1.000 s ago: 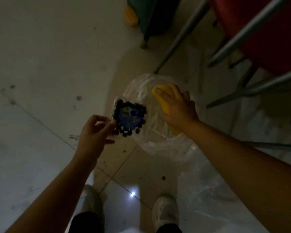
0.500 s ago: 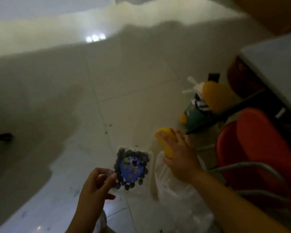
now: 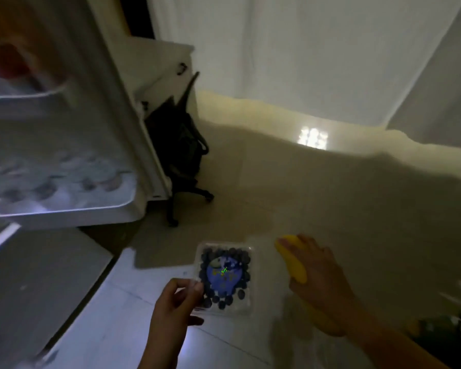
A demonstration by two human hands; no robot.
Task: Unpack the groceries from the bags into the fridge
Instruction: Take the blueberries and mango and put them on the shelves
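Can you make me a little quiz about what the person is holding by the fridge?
1. True or false: the left hand pinches a clear box of blueberries.
2. What colour is the fruit that the right hand grips?
3. The open fridge door is: A) left of the hands, B) right of the hands.

Key: 1 true; 2 yellow; 3 A.
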